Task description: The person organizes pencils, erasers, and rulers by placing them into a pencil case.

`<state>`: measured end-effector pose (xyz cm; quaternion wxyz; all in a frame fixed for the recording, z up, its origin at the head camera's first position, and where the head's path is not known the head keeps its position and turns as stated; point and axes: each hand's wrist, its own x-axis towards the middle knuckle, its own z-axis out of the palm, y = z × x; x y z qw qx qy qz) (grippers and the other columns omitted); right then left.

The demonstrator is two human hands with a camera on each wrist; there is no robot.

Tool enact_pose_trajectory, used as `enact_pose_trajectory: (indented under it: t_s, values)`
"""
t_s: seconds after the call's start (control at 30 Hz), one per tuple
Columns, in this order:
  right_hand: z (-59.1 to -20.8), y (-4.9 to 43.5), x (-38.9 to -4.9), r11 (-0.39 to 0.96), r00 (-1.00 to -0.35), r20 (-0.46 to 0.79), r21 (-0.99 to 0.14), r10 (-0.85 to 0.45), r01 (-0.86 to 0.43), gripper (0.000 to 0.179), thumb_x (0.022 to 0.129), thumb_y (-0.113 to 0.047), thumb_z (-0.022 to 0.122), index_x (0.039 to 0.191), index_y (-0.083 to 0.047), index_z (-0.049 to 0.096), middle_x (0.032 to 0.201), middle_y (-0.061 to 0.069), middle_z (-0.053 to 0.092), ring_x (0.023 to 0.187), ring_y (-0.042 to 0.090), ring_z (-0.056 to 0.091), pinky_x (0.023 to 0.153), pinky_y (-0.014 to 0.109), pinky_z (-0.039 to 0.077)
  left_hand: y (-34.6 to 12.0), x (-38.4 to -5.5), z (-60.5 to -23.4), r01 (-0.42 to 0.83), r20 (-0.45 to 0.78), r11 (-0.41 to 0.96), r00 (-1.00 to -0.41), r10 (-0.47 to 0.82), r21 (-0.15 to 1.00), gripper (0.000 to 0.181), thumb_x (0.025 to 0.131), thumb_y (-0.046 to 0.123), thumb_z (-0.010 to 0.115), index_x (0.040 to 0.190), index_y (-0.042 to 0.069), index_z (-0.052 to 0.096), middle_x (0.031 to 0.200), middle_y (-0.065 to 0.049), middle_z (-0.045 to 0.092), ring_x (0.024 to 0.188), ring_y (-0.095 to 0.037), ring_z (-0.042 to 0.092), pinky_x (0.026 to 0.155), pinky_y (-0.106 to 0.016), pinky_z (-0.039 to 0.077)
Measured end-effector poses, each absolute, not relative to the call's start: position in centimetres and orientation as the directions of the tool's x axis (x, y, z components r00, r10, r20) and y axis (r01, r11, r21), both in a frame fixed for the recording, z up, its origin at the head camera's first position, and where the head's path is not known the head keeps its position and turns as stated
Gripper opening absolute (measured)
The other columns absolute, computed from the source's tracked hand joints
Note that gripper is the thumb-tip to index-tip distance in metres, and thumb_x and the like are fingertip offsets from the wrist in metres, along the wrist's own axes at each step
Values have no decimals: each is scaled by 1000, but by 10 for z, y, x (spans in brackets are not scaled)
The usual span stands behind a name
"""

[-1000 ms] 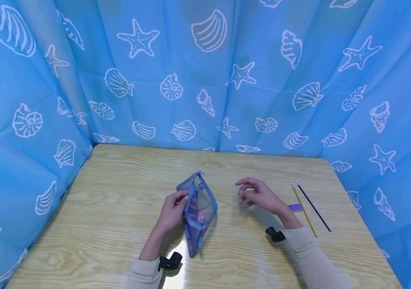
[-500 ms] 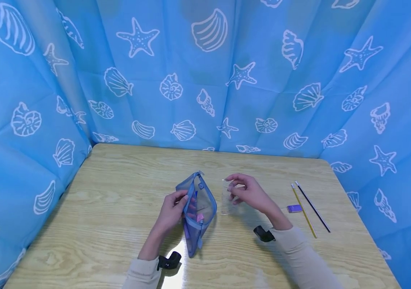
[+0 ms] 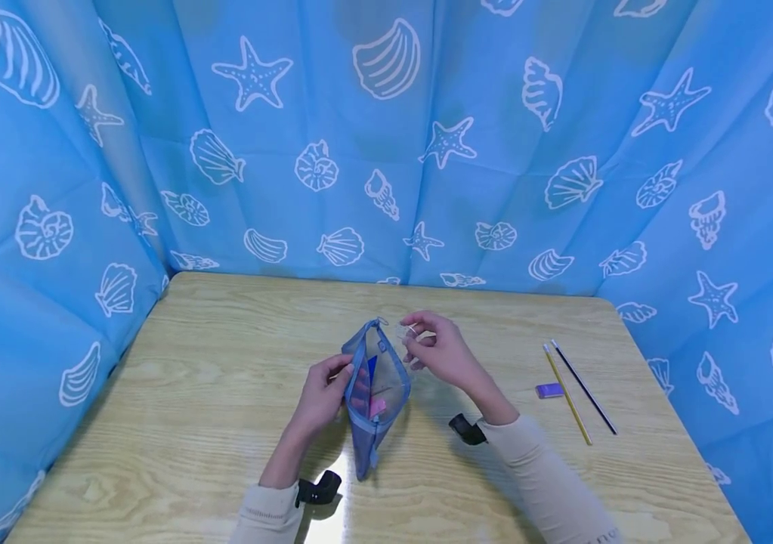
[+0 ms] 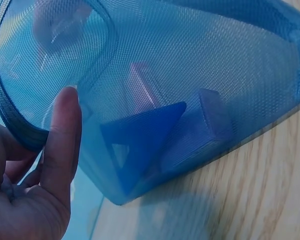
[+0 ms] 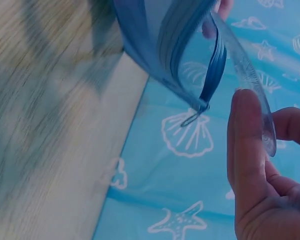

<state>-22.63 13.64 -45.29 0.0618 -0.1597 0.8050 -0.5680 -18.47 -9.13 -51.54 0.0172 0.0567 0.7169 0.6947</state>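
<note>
A blue mesh pencil case (image 3: 363, 446) stands with its zipped mouth spread apart. My left hand (image 3: 321, 394) pinches its left rim between thumb and fingers. Through the mesh in the left wrist view show a blue set square (image 4: 152, 126), a purple block (image 4: 216, 114) and a pink item (image 4: 144, 86). My right hand (image 3: 445, 353) is raised at the case's far right rim, pinching a clear plastic protractor (image 5: 246, 67) with printed marks along its curve. In the right wrist view the protractor's upper end overlaps the case's mouth.
On the wooden table (image 3: 236, 332), to the right, lie a yellow pencil (image 3: 568, 397) and a dark pencil (image 3: 585, 389), side by side. A small purple eraser-like block (image 3: 548, 391) lies by the yellow one. A blue shell-print curtain (image 3: 352, 189) surrounds the table's back and sides.
My right hand has moved left and a little away from me with the protractor, from the table right of the pencil case to its rim. The left hand keeps its hold on the case.
</note>
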Motion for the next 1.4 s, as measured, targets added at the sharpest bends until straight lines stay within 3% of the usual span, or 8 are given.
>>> enact_pose_trajectory:
  t_s: [0.2, 0.33, 0.43, 0.9, 1.07, 1.4]
  values:
    - [-453, 122, -219, 384, -948, 72, -903, -311, -194, 26, 98, -3, 61, 124, 0, 61, 97, 15, 64, 65, 21, 65, 61, 42, 62, -90, -185, -516, 72, 70, 23, -992, 101, 997, 27, 105, 2, 50, 126, -9, 64, 108, -24, 70, 85, -18, 66, 63, -20, 55]
    - [-452, 113, -213, 426, -946, 66, -881, -317, -204, 27, 97, -1, 61, 123, 1, 62, 94, 13, 65, 64, 25, 66, 56, 30, 57, -90, -185, -515, 73, 72, 7, -992, 108, 997, 27, 106, 3, 49, 124, -8, 65, 106, -23, 70, 85, -18, 68, 64, -22, 57]
    - [-451, 108, -211, 450, -942, 57, -868, -332, -211, 28, 96, 0, 60, 124, 3, 61, 94, 12, 64, 64, 27, 65, 55, 27, 56, -90, -184, -515, 82, 82, -4, -990, 112, 997, 26, 106, 2, 49, 122, -8, 66, 104, -24, 71, 82, -17, 68, 63, -23, 58]
    - [-448, 106, -202, 543, -895, 49, -780, -442, -311, 31, 95, -1, 63, 126, 4, 63, 98, 9, 69, 77, 14, 64, 65, 25, 58, -90, -184, -515, 90, 92, -29, -990, 107, 996, 25, 105, -1, 48, 119, -10, 66, 103, -26, 70, 79, -16, 67, 61, -22, 57]
    - [-442, 115, -194, 550, -886, 103, -750, -452, -367, 31, 96, -4, 64, 127, -1, 65, 104, 7, 71, 89, 18, 67, 77, 29, 59, -90, -184, -515, 79, 82, -32, -992, 101, 996, 25, 105, -1, 48, 119, -9, 66, 103, -26, 70, 79, -16, 67, 62, -23, 59]
    - [-453, 147, -186, 514, -894, 173, -765, -414, -387, 31, 96, -6, 67, 127, -5, 64, 109, 9, 70, 93, 18, 66, 81, 33, 60, -91, -182, -514, 81, 81, -2, -993, 89, 997, 26, 105, 0, 48, 122, -10, 65, 105, -24, 70, 86, -19, 68, 67, -23, 59]
